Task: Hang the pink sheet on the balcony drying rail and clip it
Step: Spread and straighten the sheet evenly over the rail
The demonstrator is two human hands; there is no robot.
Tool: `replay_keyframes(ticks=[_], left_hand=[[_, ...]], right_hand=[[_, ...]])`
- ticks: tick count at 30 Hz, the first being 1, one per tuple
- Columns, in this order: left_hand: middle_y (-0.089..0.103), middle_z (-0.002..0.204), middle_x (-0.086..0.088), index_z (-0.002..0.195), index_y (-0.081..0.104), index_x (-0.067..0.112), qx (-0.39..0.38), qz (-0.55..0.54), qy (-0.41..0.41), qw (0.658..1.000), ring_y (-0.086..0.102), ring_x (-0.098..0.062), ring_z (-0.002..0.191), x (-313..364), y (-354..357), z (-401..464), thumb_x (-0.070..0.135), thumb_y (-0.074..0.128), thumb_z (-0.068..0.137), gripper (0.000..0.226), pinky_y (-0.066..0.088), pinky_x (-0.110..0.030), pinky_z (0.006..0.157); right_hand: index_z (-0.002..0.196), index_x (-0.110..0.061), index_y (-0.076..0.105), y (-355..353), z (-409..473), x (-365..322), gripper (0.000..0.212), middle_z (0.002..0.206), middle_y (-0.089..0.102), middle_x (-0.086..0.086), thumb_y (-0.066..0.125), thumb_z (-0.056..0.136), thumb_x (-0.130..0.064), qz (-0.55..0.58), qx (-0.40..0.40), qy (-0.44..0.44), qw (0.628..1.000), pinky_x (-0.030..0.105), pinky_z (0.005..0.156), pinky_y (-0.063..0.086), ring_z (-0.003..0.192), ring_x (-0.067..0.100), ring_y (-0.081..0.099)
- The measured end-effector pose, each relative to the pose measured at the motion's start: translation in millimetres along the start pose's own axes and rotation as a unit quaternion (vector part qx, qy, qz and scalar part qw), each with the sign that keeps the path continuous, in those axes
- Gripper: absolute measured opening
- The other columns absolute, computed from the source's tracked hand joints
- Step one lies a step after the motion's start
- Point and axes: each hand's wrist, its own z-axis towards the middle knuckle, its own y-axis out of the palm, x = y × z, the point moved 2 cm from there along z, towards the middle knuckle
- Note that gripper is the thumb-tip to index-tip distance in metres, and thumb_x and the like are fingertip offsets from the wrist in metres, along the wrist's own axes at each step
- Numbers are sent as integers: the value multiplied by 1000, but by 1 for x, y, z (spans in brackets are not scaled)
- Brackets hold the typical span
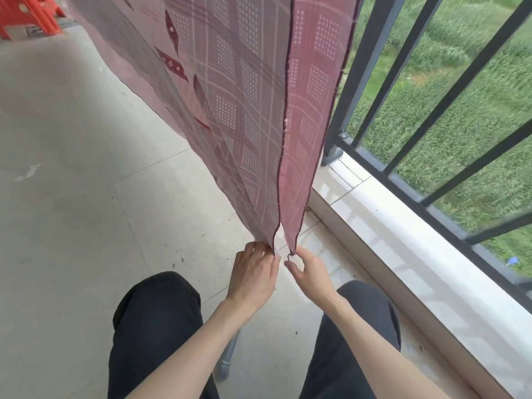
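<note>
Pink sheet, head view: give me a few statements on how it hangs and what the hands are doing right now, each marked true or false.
1. The pink sheet hangs down in two layers whose dark-hemmed edges meet near the hands. True.
2. The left hand pinches the bottom corner of the nearer layer. True.
3. The right hand rests on the balcony railing. False: it is at the bottom corner of the other layer, apart from the railing.
4. A clothes clip is visible on the sheet's lower edge. False: none shows in this view.
5. The red plastic stool stands on the floor at upper left. True.
</note>
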Motion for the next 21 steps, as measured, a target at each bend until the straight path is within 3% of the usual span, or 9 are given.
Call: replay_keyframes(ticks=[3,5,8,11,14,16,18,21], left_hand=[[60,113,-1,105,59,18,-106,-15,-8,994,53,-25,109,-9,-23,-11,36,31,90,37,44,-39,84],[53,127,-1,121,50,17,-126,18,-10,992,46,-25,121,-19,-51,-23,34,35,90,38,40,-40,95],[64,117,-3,116,53,21,-138,64,-37,988,63,-25,107,-32,-111,-39,35,47,78,40,52,-42,84],[62,122,-7,120,58,18,-151,74,-75,983,62,-27,109,-42,-178,-52,41,35,81,50,49,-46,87],[35,148,-9,141,35,17,-156,38,-83,983,33,-30,136,-36,-258,-64,47,10,81,71,21,-48,111],[20,154,-7,145,22,20,-140,14,-92,986,16,-27,142,-32,-311,-73,50,-1,78,77,7,-44,115],[25,153,-7,144,27,20,-107,10,-113,988,21,-28,141,-31,-363,-81,50,6,83,71,11,-45,114],[40,145,-9,138,40,17,-86,8,-132,987,36,-31,134,-35,-438,-90,47,16,87,63,26,-50,108]], right_hand=[[129,-19,43,-7,-17,-11,41,129,52,-1,51,91,-32,-132,-70,76,986,28,90,35,120,23,46],[134,-21,34,-16,-29,-28,52,134,46,-1,46,90,-47,-251,-120,121,953,38,99,35,125,24,42],[133,-20,34,-40,-43,-81,59,132,46,0,42,88,-57,-306,-160,140,928,42,99,35,125,24,42],[135,-19,37,-68,-55,-152,62,134,47,4,42,88,-59,-326,-212,122,913,43,100,37,126,27,41],[143,-21,27,-97,-67,-233,64,144,39,7,41,90,-55,-316,-235,62,917,42,103,38,130,29,39],[145,-21,22,-113,-72,-289,65,147,36,6,40,91,-53,-290,-240,36,926,40,103,38,129,29,40],[148,-27,9,-128,-75,-345,70,149,33,5,39,90,-55,-281,-238,0,930,41,106,35,132,28,37],[148,-31,-3,-150,-74,-424,74,157,13,3,36,90,-56,-299,-234,-43,924,48,115,20,142,28,17]])
